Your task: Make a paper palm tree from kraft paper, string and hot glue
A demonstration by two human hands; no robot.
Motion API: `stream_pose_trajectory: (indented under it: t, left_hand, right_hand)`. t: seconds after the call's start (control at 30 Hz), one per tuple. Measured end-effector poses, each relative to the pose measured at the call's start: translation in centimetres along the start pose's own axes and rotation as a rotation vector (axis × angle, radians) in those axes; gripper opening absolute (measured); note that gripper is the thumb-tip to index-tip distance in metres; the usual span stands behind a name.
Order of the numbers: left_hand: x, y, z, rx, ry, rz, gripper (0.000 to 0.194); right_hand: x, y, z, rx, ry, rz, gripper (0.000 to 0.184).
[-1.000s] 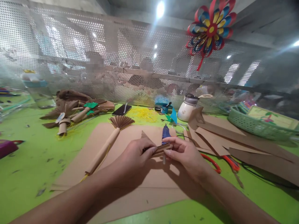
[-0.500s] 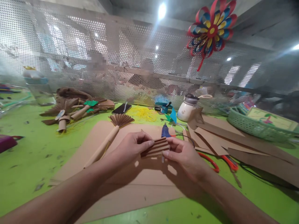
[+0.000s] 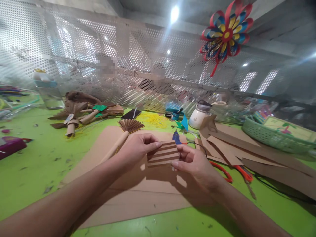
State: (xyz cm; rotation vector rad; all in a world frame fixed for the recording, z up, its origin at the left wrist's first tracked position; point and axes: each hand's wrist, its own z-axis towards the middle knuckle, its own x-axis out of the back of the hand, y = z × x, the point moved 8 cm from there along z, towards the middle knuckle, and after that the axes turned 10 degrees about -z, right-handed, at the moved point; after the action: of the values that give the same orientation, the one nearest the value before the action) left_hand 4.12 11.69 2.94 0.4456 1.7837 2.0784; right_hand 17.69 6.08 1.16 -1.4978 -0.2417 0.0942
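Though narrower earlier, pleated paper [image 3: 163, 154] now broad.

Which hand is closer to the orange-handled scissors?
Right. The right hand is just left of the scissors; the left hand is farther left, across the pleated paper.

We look from one head-worn camera, forward and down, close behind the left hand [image 3: 135, 148] and right hand [image 3: 194, 162], across the green table [image 3: 32, 191] toward the perforated screen [image 3: 138, 44].
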Motion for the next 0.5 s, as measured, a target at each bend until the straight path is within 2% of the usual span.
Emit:
stream_pose_trajectory:
  t: [0.13,0.3,0.5]
  left_hand:
    - [0.24,0.33,0.02,-0.019,0.012,0.046,0.024]
    - [0.37,0.44,-0.17,-0.021,0.028,0.0,0.021]
    - [0.2,0.4,-0.16,-0.057,0.033,0.046,0.02]
  right_hand:
    - [-0.3,-0.33,-0.25,0.005,-0.035,-0.025,0.041]
    - [-0.21,-0.49,-0.35,0.007,-0.045,-0.035,0.043]
    - [-0.14,-0.38,-0.47,-0.005,-0.057,-0.039,0.037]
